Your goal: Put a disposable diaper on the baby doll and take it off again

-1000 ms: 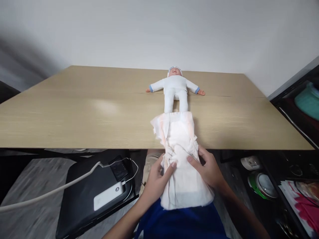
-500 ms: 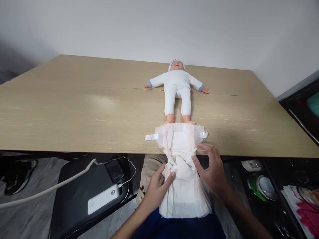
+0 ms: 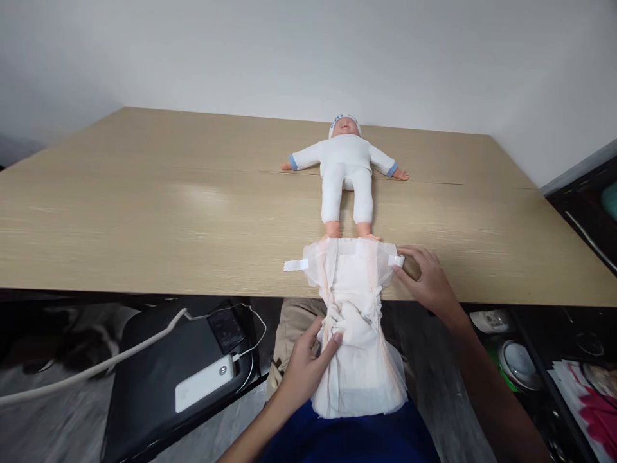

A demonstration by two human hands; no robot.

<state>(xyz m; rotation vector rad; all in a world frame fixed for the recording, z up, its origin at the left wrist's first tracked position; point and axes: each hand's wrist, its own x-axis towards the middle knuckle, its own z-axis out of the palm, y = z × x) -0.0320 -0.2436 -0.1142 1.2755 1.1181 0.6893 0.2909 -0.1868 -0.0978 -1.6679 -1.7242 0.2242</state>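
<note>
from the doll the diaper extends footward, its left hand pinch seemingly supporting it; the right hand curls at a tab, grip unclear.

I'm standing in an indoor room, a home or an office, but I can't tell which. A big wooden table sits by a plain white wall. The floor is grey and streaky like wood. A white power bank lies on a black chair. On the right, a dark shelf holds a jumble, some bright pink.
</note>
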